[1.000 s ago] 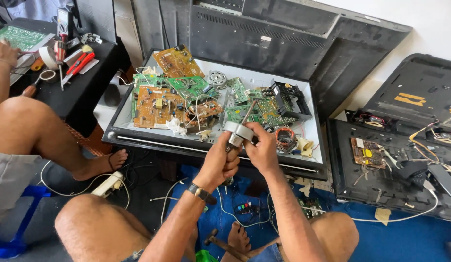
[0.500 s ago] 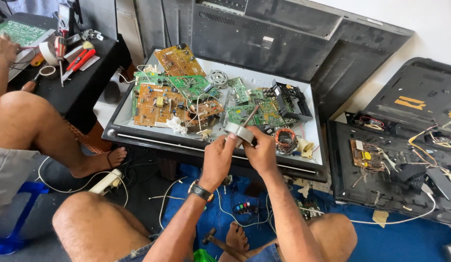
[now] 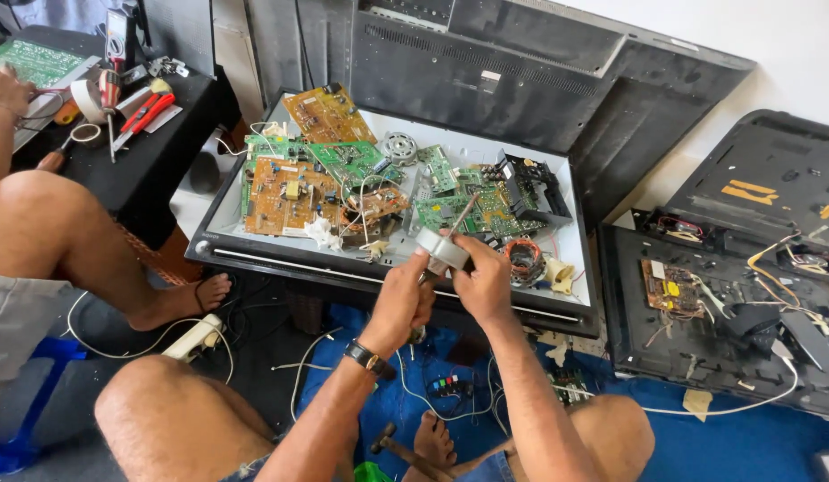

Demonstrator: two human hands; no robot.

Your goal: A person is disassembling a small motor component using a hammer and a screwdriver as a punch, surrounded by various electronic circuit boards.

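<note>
Head view, looking down. Both hands meet just below frame centre over the near edge of a flat panel tray [image 3: 571, 308], an opened screen chassis lying flat. Left hand [image 3: 401, 299], a wristwatch [image 3: 368, 357] on its wrist, is closed around a small grey metal part [image 3: 441, 248]; right hand [image 3: 481, 281] grips the same part from its 3 o'clock side, fingers curled on it. A thin metal rod [image 3: 462, 214] rises from the part toward 1 o'clock; which hand steers it cannot be told. On the tray, at 11 o'clock of the hands, lie a brown circuit board [image 3: 285, 192] and green circuit boards [image 3: 352, 162]; a second brown board [image 3: 323, 112] leans at the tray's far edge. A round silver motor part [image 3: 399, 147] sits at 12 o'clock, a black plastic module [image 3: 535, 187] at 1 o'clock, and a copper wire coil [image 3: 524, 261] just beside the right hand at 3 o'clock. A black rear cover [image 3: 539, 62] stands behind the tray. At 3 o'clock, well apart, another opened black chassis [image 3: 745, 295] holds loose wiring. At 10 o'clock a black side table [image 3: 156, 147] carries red-handled pliers [image 3: 147, 112] and a tape roll [image 3: 84, 134]; another person's bare leg [image 3: 66, 232] rests beside it. A hammer [image 3: 406, 451] lies on the blue floor mat [image 3: 745, 446] at 6 o'clock.
</note>
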